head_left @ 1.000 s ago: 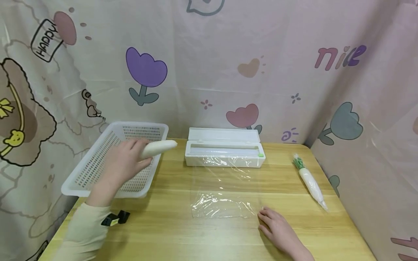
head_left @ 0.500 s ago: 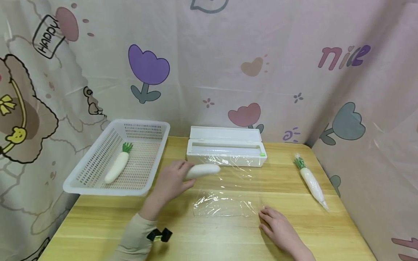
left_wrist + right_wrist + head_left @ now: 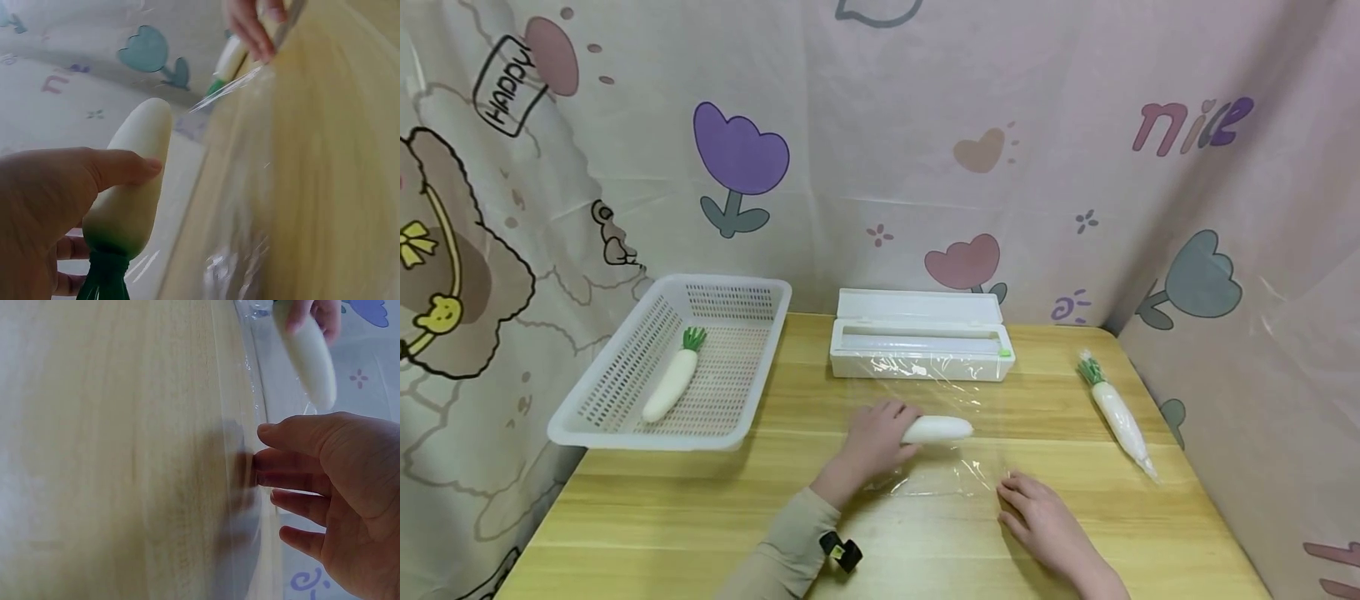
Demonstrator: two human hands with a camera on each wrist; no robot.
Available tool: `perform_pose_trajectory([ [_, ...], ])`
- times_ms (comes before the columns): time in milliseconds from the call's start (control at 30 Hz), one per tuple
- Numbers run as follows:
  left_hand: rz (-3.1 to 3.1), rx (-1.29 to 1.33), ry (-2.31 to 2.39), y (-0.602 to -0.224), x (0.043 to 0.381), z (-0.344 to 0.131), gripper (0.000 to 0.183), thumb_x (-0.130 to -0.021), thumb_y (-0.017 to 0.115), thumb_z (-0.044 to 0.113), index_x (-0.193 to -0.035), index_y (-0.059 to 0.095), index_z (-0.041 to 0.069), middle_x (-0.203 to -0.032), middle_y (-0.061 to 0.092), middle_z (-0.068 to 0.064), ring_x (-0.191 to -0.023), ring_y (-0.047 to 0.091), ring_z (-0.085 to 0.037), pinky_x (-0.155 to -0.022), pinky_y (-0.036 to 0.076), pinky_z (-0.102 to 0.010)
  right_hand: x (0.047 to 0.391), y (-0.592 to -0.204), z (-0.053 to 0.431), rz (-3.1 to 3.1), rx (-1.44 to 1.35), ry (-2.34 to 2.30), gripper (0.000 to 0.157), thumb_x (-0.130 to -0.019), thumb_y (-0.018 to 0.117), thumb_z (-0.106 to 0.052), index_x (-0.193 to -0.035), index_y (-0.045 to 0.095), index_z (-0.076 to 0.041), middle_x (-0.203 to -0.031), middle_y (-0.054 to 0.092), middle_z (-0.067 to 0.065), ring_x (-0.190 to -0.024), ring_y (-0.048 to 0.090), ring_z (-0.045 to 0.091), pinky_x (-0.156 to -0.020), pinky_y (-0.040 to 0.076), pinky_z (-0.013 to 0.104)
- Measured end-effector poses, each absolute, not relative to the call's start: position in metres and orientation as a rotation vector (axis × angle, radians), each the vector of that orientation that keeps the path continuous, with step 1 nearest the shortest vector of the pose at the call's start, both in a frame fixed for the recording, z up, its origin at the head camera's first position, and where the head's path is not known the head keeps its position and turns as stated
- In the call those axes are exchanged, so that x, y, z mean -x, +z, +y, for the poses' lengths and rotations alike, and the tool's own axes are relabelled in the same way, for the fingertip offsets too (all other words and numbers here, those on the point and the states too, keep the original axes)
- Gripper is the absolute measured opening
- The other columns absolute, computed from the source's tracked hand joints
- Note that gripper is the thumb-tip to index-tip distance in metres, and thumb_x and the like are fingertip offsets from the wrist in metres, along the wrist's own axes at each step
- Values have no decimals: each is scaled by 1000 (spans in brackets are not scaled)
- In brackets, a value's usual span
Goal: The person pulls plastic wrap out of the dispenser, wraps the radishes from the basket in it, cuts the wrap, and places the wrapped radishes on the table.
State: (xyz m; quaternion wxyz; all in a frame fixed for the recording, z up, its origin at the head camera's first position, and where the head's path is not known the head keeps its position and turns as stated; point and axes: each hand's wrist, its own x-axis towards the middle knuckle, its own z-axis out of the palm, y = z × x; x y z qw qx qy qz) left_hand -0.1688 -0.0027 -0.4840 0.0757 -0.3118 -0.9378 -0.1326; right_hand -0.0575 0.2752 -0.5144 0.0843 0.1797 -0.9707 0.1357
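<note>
My left hand [image 3: 880, 437] grips a white radish [image 3: 938, 429], its tip pointing right, over a sheet of clear plastic wrap [image 3: 958, 479]. In the left wrist view the thumb lies along the radish [image 3: 134, 181], and its green leaf end sits low by the palm. My right hand [image 3: 1045, 525] has its fingertips at the near right corner of the wrap. Seen from the right wrist, the thumb and fingers [image 3: 297, 465] are spread apart, fingertips at the film's edge. The wrap runs out from a white dispenser box [image 3: 922, 367] with its lid raised.
A white perforated basket [image 3: 752, 408] stands at the left with another green-topped radish [image 3: 672, 385] in it. At the right lies a radish wrapped in film [image 3: 1117, 417]. The wooden table [image 3: 647, 533] meets a printed curtain [image 3: 865, 150] at the back.
My left hand has carried the radish from above the basket rightward and down over the wrap. The right hand has stayed at the wrap's corner.
</note>
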Motion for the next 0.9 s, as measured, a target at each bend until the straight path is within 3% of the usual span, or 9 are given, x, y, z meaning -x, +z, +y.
perform_pose_trajectory([
  [100, -2866, 957, -415, -490, 167, 9, 47, -89, 65, 44, -128, 58, 20, -118, 65, -1, -107, 60, -19, -90, 51, -41, 59, -513, 275, -2880, -549, 406, 38, -79, 78, -17, -112, 70, 0, -116, 69, 14, -116, 61, 34, -98, 48, 52],
  [433, -2942, 937, -354, -509, 163, 22, 49, -87, 65, 50, -127, 57, 25, -122, 63, 2, -108, 61, -20, -88, 50, -42, 61, -511, 274, -2886, -578, 402, 38, -80, 78, -18, -113, 70, 0, -116, 69, 13, -117, 61, 34, -99, 47, 52],
  [733, -2966, 923, -437, -510, 159, -9, 67, -85, 67, 53, -141, 47, 24, -132, 60, -2, -120, 57, -25, -98, 46, -49, 65, -513, 275, -2843, -636, 363, 37, -75, 81, -18, -107, 72, -3, -110, 70, 8, -116, 61, 33, -99, 47, 53],
  [900, -2952, 925, -426, -511, 160, -22, 63, -86, 68, 49, -139, 50, 21, -128, 62, -3, -118, 58, -27, -97, 46, -49, 66, -514, 277, -2808, -619, 344, 34, -72, 83, -15, -102, 73, -3, -105, 71, 8, -114, 62, 34, -98, 47, 55],
])
